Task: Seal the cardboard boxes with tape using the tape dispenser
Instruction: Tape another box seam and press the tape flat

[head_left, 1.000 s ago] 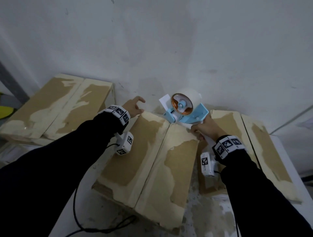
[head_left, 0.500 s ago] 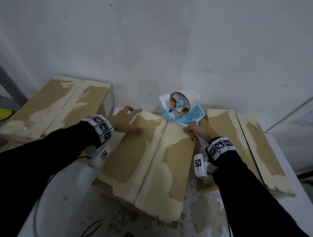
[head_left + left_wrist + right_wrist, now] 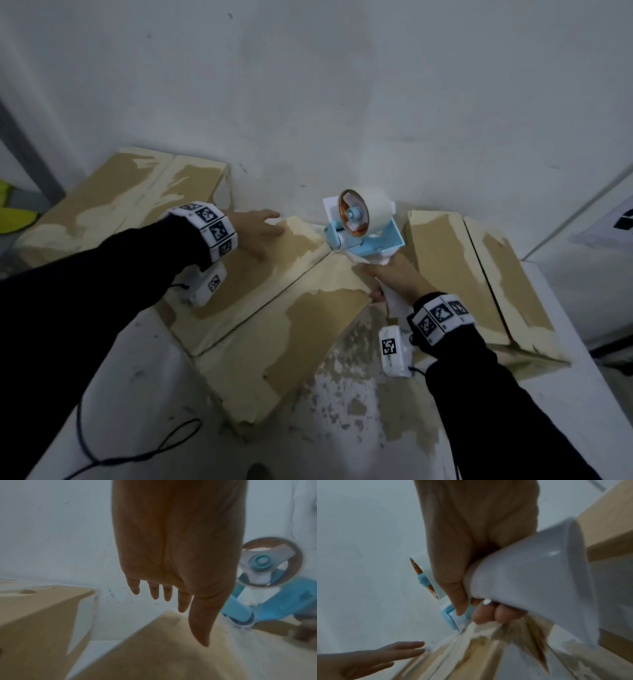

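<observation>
A closed cardboard box with torn, patchy flaps lies in the middle of the table, its centre seam running toward the wall. My right hand grips the white handle of a blue tape dispenser holding a white tape roll. The dispenser's front sits at the far end of the seam, by the wall. My left hand lies flat with straight fingers on the box's far left flap. In the left wrist view the dispenser is just right of my thumb.
A second box lies at the far left and a third at the right, both against the white wall. A black cable loops over the table's near left. Paper scraps litter the table in front.
My left hand came down from beside the box and now lies flat on its far left flap. The dispenser stays at the far end of the seam in my right hand.
</observation>
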